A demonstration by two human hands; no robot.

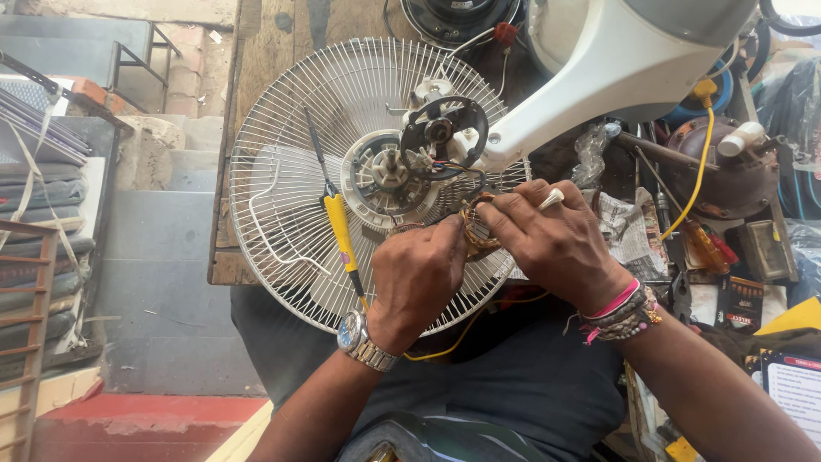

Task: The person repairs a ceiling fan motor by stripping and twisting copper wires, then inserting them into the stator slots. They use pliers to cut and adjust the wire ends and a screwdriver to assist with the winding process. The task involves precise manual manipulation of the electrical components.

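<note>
Currently: both hands pinch copper coil (475, 229) over fan grille (282, 197) | left hand (416, 278) steadies, right hand (552, 239) fingers closed on windings | yellow screwdriver (339, 224) parked on grille, near desk's front edge.

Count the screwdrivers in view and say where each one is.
2. A yellow-handled screwdriver lies on the white fan guard, beside the left hand. An orange-handled screwdriver lies among the clutter right of the right hand. Others may be hidden there.
</note>
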